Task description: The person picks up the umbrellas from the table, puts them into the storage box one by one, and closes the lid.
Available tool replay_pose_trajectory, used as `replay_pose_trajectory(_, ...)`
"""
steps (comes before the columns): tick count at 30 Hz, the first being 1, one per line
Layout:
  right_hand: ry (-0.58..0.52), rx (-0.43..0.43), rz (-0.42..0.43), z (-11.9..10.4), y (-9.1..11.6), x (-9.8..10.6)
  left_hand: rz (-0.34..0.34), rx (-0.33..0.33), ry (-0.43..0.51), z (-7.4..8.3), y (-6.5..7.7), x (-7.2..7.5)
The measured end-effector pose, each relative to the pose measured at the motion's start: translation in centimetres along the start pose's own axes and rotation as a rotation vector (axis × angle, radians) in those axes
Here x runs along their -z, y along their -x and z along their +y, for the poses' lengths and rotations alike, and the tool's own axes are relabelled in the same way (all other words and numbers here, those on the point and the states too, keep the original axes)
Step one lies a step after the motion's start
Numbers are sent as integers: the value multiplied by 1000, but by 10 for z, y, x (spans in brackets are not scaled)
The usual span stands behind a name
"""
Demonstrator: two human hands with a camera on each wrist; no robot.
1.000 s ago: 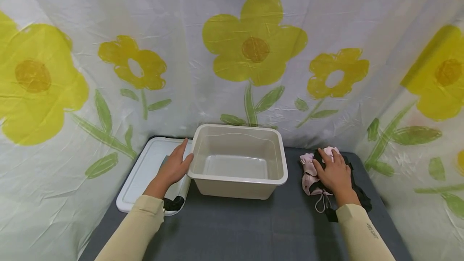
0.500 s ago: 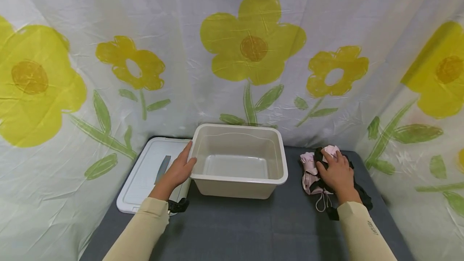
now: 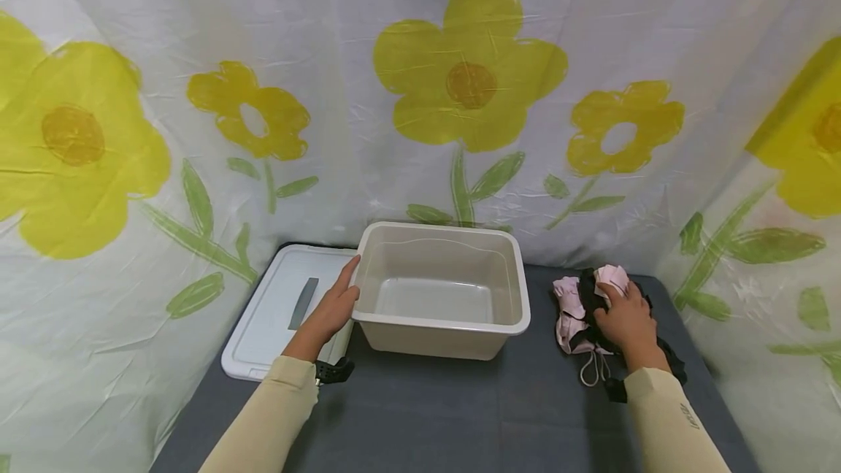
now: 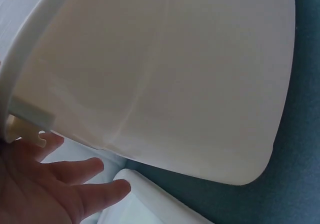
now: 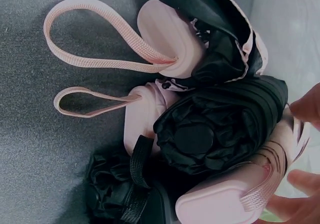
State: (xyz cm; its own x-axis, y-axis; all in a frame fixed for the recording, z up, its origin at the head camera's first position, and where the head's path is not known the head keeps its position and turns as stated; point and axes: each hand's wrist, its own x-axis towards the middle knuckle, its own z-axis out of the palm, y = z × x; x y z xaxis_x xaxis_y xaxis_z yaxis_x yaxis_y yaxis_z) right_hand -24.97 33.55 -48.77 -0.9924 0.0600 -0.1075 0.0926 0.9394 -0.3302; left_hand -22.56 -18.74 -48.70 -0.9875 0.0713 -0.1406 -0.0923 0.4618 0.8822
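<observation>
My left hand (image 3: 331, 312) rests at the left rim of a beige plastic tub (image 3: 434, 325), its fingers extended and spread below the rim in the left wrist view. On the right, several folded compact umbrellas lie in a pile. My right hand (image 3: 627, 320) grips a pink umbrella (image 5: 220, 196) on top, thumb on one side and fingers on the other. Beside it lies a black umbrella (image 5: 225, 124). A pink umbrella with a dark lining (image 5: 172, 39) shows its wrist loop, and another black umbrella (image 5: 107, 184) sits lower in the pile.
A white lid (image 3: 252, 345) with a grey handle (image 3: 304, 304) lies flat left of the tub. The dark grey table (image 3: 453, 414) reaches a white curtain (image 3: 355, 93) with yellow flowers, which stands right behind the tub and pile.
My right fingers have drawn in from lying over the pile to grip the pink umbrella. The left hand has shifted slightly along the tub's side, uncovering the lid's handle. The tub stays put.
</observation>
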Motion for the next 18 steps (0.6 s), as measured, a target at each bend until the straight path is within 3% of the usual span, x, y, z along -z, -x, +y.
replay_pose_trajectory(9, 37, 4, -58, 5, -4, 3, 4, -2, 87, -2, -2, -3)
replay_pose_trajectory(18, 24, 20, -98, 11, -12, 3, 11, 1, 89, -2, 1, -1)
